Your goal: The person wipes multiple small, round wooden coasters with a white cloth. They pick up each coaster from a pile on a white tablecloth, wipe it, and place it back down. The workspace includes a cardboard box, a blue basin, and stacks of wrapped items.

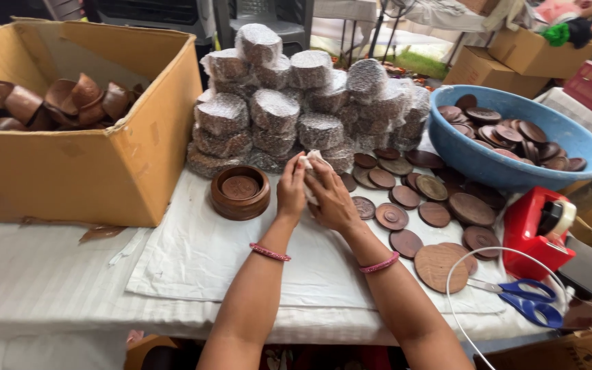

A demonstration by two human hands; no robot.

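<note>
Pressing together over the worktop (193, 260), left hand (291, 190) and right hand (331, 199) clamp a white wad (310, 164) between them, just right of the bowl (240, 192) and below the wrapped stack (296, 109).

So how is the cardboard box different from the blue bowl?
The box is brown, square-cornered cardboard; the bowl is blue and round. The box holds cup-shaped wooden pieces; the bowl holds flat wooden discs. The box looks bigger. Both sit open-topped on the table.
</note>
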